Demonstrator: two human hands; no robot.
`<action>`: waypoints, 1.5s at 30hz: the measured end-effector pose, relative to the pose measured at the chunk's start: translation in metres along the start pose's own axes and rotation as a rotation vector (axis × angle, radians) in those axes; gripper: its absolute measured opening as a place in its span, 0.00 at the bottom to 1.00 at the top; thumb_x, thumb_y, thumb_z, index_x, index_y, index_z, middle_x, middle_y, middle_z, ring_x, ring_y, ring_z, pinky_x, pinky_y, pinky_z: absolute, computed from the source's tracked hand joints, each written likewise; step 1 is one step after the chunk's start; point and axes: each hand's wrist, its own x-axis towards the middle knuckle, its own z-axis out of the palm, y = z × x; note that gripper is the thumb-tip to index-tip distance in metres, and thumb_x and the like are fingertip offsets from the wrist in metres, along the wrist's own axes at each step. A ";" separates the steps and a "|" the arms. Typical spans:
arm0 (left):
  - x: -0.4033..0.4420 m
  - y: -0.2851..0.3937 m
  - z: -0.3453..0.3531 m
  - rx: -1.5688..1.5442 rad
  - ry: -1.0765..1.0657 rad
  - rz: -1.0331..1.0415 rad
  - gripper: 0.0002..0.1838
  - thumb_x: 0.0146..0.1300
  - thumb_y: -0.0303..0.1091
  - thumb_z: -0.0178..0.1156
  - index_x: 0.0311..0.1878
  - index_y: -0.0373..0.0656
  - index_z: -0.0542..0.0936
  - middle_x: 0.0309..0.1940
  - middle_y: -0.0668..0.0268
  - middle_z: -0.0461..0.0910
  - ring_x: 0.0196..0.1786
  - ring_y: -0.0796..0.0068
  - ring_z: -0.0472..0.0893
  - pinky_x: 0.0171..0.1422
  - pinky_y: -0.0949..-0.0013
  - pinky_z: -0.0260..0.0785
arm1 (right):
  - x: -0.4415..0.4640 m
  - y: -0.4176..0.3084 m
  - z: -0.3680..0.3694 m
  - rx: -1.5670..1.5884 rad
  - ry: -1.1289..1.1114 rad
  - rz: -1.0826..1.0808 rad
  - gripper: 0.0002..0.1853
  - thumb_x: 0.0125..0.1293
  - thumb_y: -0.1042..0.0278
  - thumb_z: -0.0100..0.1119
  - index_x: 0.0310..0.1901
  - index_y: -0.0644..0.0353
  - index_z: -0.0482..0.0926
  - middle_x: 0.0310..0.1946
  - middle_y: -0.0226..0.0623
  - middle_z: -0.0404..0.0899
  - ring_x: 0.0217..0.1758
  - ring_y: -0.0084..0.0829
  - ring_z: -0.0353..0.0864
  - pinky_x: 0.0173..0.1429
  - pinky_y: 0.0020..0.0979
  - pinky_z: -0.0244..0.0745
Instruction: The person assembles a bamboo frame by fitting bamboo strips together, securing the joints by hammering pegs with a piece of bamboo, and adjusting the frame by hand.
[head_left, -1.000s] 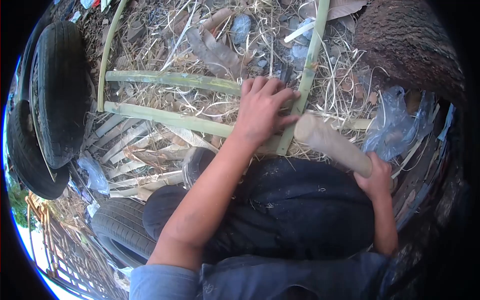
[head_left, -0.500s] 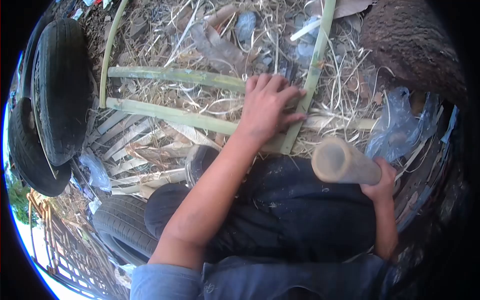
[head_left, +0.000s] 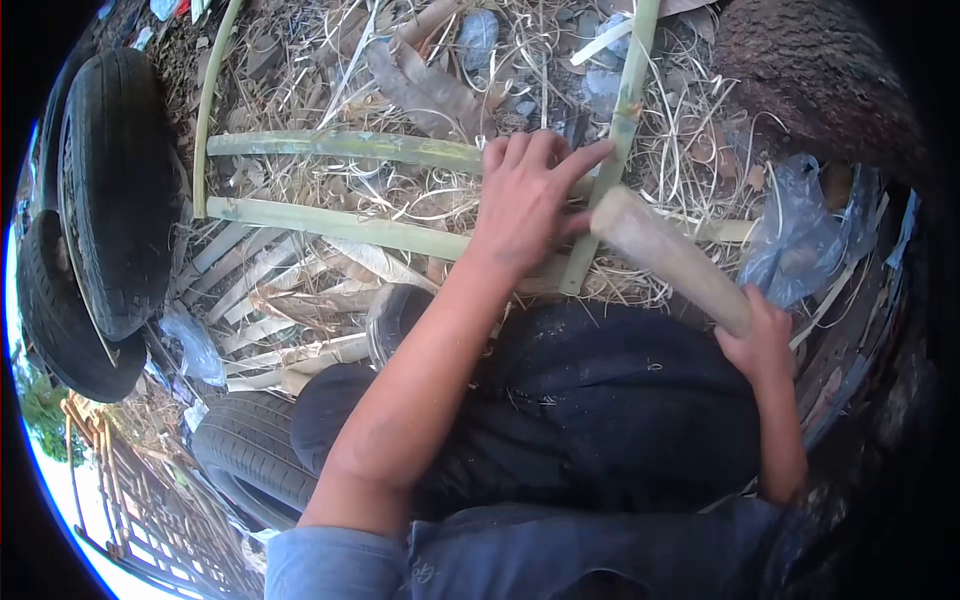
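My left hand (head_left: 525, 195) is over the ends of two green strips, the upper strip (head_left: 345, 147) and the lower strip (head_left: 340, 227), beside a crossing strip (head_left: 628, 120). Its fingers are bent and its index finger reaches onto the crossing strip; whatever lies under the palm is hidden. In my right hand (head_left: 760, 340) is a thick, pale wooden mallet (head_left: 670, 258), gripped near its lower right end. The mallet's blunt upper end is at the crossing strip, close to my left thumb; contact cannot be made out.
Old tyres (head_left: 120, 195) stand at the left, another tyre (head_left: 255, 450) below them. A curved strip (head_left: 208, 110) crosses the left ends. A tree trunk (head_left: 820, 80) is at the upper right, above a plastic bag (head_left: 795, 235). Shavings and dry leaves cover the ground.
The mallet was lower and pointed more toward the camera half a second ago; its end is now up at the crossing strip. My left index finger has stretched out further.
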 end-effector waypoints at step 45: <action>0.005 -0.003 -0.015 0.125 -0.182 0.096 0.43 0.38 0.51 0.75 0.66 0.73 0.77 0.40 0.70 0.76 0.49 0.66 0.76 0.64 0.57 0.60 | -0.008 -0.004 -0.017 0.230 0.362 -0.392 0.19 0.45 0.66 0.72 0.39 0.62 0.76 0.28 0.44 0.78 0.30 0.49 0.82 0.37 0.44 0.76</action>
